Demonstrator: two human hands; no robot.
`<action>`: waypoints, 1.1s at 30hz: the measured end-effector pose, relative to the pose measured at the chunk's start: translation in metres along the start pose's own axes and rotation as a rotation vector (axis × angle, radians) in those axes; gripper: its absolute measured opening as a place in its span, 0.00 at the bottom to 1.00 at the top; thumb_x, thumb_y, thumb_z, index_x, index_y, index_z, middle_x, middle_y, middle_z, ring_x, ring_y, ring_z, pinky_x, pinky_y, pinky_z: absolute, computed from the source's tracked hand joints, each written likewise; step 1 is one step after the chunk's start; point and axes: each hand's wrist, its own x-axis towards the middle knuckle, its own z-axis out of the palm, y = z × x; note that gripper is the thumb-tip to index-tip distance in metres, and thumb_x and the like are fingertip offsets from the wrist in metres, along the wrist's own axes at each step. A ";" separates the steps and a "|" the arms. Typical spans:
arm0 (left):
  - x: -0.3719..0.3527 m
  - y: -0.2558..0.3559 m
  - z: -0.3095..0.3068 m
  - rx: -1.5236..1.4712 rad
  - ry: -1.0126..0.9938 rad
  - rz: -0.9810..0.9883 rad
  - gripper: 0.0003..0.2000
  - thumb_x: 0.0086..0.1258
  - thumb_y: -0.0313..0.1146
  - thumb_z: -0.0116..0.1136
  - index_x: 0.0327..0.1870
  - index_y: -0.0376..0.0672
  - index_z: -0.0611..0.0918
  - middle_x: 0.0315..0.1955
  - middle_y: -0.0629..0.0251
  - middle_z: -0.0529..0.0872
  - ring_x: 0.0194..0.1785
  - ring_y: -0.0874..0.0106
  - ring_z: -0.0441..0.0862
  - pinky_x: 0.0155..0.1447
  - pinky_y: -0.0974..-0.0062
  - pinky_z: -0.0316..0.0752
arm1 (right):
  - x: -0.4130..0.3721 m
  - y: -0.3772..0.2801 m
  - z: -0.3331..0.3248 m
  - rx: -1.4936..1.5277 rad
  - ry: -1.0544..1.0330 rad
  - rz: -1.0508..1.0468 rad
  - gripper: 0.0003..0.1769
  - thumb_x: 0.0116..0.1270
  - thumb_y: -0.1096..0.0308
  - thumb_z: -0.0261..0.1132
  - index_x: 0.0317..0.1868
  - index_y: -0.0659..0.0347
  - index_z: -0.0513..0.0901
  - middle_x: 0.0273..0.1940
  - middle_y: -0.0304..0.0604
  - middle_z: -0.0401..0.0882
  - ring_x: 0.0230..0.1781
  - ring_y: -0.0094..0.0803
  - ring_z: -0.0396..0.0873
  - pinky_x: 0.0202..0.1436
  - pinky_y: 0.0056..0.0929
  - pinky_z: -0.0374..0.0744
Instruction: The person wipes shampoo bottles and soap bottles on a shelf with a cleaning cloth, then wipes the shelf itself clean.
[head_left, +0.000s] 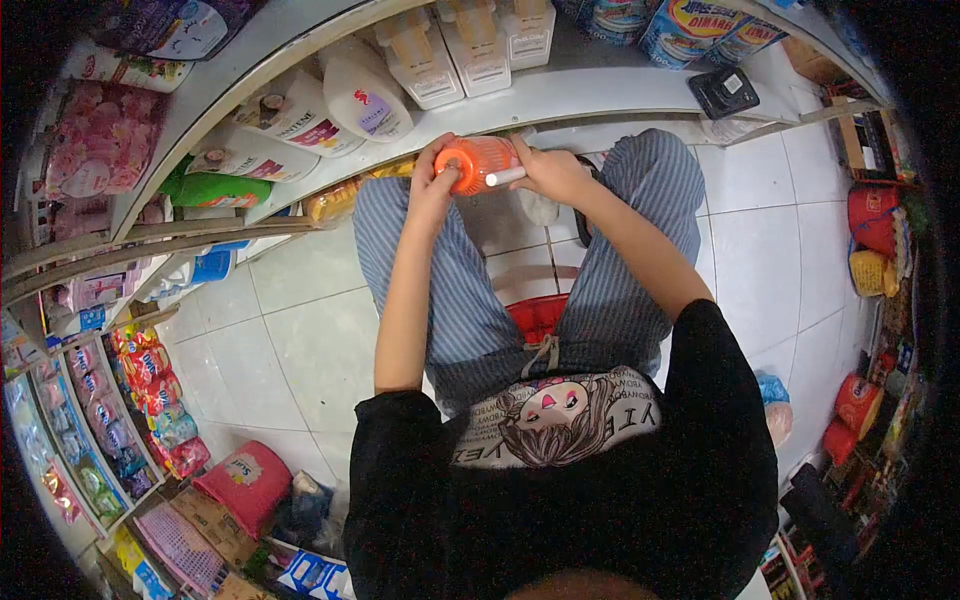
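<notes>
Orange bottle point(478, 160) at 12 o'clock, held level just below the shelf point(600, 95); left hand point(432, 188) wrapped tight on the cap end; right hand point(548, 172) clamped on the body, likely steadying it; red basket point(535, 318) at its 6 o'clock, between the legs.

Black printed T-shirt point(640, 490), blue striped trousers point(470, 300)

Tiny shop aisle, white tile floor point(290, 340). White shelves point(560, 95) far side, loaded with shampoo bottles point(300, 115). Snack packet rack point(140, 400) near left, red tubs point(875, 215) far right. Light bright, even.
</notes>
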 end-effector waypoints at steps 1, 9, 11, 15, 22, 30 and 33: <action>0.000 -0.001 0.000 -0.023 0.001 -0.014 0.24 0.50 0.24 0.42 0.52 0.31 0.62 0.48 0.56 0.68 0.51 0.69 0.66 0.55 0.75 0.60 | -0.001 -0.001 -0.001 -0.008 -0.018 0.007 0.31 0.47 0.53 0.62 0.43 0.64 0.59 0.26 0.51 0.75 0.25 0.46 0.76 0.23 0.38 0.73; 0.002 -0.005 0.000 0.162 -0.040 0.054 0.25 0.48 0.22 0.42 0.52 0.32 0.62 0.48 0.56 0.68 0.50 0.69 0.66 0.55 0.77 0.60 | -0.002 -0.001 -0.004 -0.012 -0.019 0.026 0.33 0.48 0.54 0.61 0.47 0.65 0.57 0.27 0.53 0.75 0.27 0.47 0.75 0.27 0.38 0.74; 0.002 -0.006 0.000 0.090 -0.045 0.077 0.24 0.48 0.22 0.42 0.52 0.34 0.63 0.46 0.57 0.69 0.48 0.71 0.67 0.53 0.79 0.61 | -0.001 0.000 -0.003 -0.003 0.014 0.027 0.34 0.48 0.54 0.61 0.48 0.66 0.56 0.27 0.53 0.75 0.27 0.47 0.75 0.27 0.38 0.74; 0.006 -0.010 -0.005 -0.088 -0.028 -0.031 0.25 0.49 0.25 0.44 0.53 0.35 0.62 0.49 0.57 0.67 0.50 0.70 0.66 0.54 0.78 0.60 | 0.000 -0.002 -0.004 -0.001 -0.060 0.061 0.34 0.49 0.54 0.60 0.51 0.65 0.58 0.30 0.53 0.75 0.28 0.45 0.75 0.28 0.38 0.74; -0.014 -0.013 -0.011 -0.180 0.052 -0.139 0.32 0.51 0.35 0.55 0.57 0.39 0.57 0.53 0.57 0.62 0.56 0.63 0.62 0.53 0.65 0.64 | -0.029 -0.033 -0.052 0.659 -0.138 0.303 0.12 0.51 0.54 0.57 0.35 0.44 0.79 0.35 0.37 0.77 0.34 0.32 0.75 0.38 0.28 0.73; -0.055 -0.001 0.002 0.092 -0.301 0.354 0.45 0.36 0.31 0.66 0.59 0.38 0.52 0.56 0.57 0.57 0.58 0.64 0.57 0.59 0.67 0.55 | -0.064 -0.015 -0.031 0.425 0.137 -0.221 0.42 0.48 0.47 0.58 0.55 0.69 0.55 0.32 0.58 0.73 0.33 0.48 0.73 0.33 0.37 0.72; -0.040 -0.026 -0.008 0.338 -0.109 0.549 0.44 0.39 0.34 0.64 0.59 0.40 0.51 0.54 0.55 0.60 0.56 0.63 0.61 0.57 0.66 0.59 | -0.072 -0.044 -0.048 0.413 -0.066 -0.116 0.38 0.45 0.43 0.58 0.48 0.68 0.66 0.28 0.55 0.73 0.30 0.48 0.73 0.29 0.38 0.71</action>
